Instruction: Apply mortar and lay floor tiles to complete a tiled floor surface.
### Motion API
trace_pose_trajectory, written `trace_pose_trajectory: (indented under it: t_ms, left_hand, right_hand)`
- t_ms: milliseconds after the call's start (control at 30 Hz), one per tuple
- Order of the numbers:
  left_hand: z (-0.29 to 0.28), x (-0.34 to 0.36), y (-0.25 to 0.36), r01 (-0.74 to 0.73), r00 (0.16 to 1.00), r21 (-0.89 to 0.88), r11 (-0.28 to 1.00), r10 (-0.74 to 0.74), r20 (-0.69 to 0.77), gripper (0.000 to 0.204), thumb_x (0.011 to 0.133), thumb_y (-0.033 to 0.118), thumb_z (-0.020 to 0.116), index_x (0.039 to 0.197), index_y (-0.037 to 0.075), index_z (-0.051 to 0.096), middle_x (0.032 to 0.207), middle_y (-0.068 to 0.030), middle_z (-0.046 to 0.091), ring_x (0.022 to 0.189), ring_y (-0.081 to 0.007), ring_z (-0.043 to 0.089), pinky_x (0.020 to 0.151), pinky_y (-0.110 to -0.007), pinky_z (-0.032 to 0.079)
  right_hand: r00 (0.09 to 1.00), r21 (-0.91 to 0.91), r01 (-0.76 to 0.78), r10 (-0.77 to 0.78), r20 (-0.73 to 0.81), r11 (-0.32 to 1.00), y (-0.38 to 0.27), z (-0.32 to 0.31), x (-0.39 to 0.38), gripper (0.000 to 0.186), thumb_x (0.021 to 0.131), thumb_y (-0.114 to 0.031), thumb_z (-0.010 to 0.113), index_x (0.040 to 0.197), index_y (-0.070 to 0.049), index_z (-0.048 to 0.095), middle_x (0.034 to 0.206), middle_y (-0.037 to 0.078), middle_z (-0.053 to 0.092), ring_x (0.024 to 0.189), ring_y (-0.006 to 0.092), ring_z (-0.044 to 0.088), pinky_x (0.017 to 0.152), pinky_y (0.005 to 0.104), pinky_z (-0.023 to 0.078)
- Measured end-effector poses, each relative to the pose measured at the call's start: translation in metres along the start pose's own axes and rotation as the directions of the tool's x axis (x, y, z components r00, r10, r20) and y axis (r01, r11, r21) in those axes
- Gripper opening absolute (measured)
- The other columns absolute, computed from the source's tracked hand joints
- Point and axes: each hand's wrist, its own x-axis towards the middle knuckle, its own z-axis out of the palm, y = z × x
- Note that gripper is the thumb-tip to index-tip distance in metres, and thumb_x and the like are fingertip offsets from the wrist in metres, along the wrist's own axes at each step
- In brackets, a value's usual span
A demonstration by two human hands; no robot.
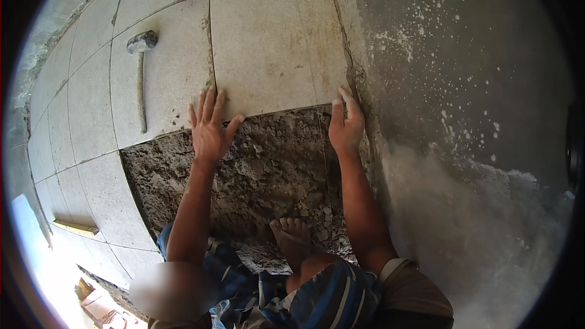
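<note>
Tile: a large pale stone tile [274,45] lies flat on the floor, directly ahead of both hands; its near edge meets the fingertips.
Left hand: the left hand [209,128] is open, fingers spread, palm down, with the fingertips resting on the near edge of the tile and the palm over the mortar.
Right hand: the right hand [346,125] is open too, fingers together and stretched forward, pressing on the near right corner of the tile; it grips nothing.
Mortar bed: a rough grey mortar bed [268,170] spreads under the wrists and between the two forearms, back toward the body.
Foot: a bare foot [292,237] stands on the mortar, behind the hands and between the forearms.
Mallet: a mallet [141,73] with a long handle lies on a laid tile, ahead of the left hand and to its left, well apart from it.
Laid tiles: more pale tiles [91,122] cover the floor to the left of the left hand.
Wall: a grey wall [463,85] with white splashes rises just to the right of the right hand.
</note>
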Motion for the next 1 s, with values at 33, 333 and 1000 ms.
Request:
trace_pose_trajectory:
  t_ms: [33,333,1000]
  left_hand:
    - [0.003,0.010,0.005,0.006,1.000,-0.001,1.000,-0.006,0.002,0.083,0.096,0.064,0.061,0.160,0.014,0.042,0.168,-0.0127,0.034,0.159,-0.0350,0.023,0.128,-0.059,0.013]
    - [0.041,0.186,0.107,-0.214,0.973,0.042,0.976,0.210,0.094,0.093,0.097,0.077,0.040,0.168,0.018,0.024,0.175,-0.0112,0.017,0.162,-0.0320,0.010,0.127,-0.063,0.002]
    - [0.067,0.245,0.126,-0.156,0.980,0.070,0.985,0.145,0.137,0.084,0.096,0.075,0.042,0.166,0.032,0.027,0.176,-0.0094,0.011,0.162,-0.0379,0.001,0.114,-0.082,-0.007]
  right_hand:
    - [1.000,0.003,0.008,-0.008,-0.004,1.000,-0.003,0.000,0.006,0.039,0.105,-0.019,0.057,0.135,0.004,0.063,0.135,0.024,0.066,0.128,0.0396,0.062,0.109,0.0437,0.047]
    - [0.970,0.544,-0.244,0.208,0.127,0.803,-0.012,0.062,0.115,0.032,0.105,-0.028,0.063,0.091,0.000,0.067,0.077,0.007,0.070,0.069,0.0131,0.068,0.064,0.0304,0.055]
    - [0.998,0.587,-0.058,0.037,0.047,0.807,-0.032,0.152,0.324,0.034,0.097,-0.026,0.055,0.072,-0.002,0.055,0.063,0.004,0.049,0.061,0.0145,0.048,0.058,0.0324,0.038]
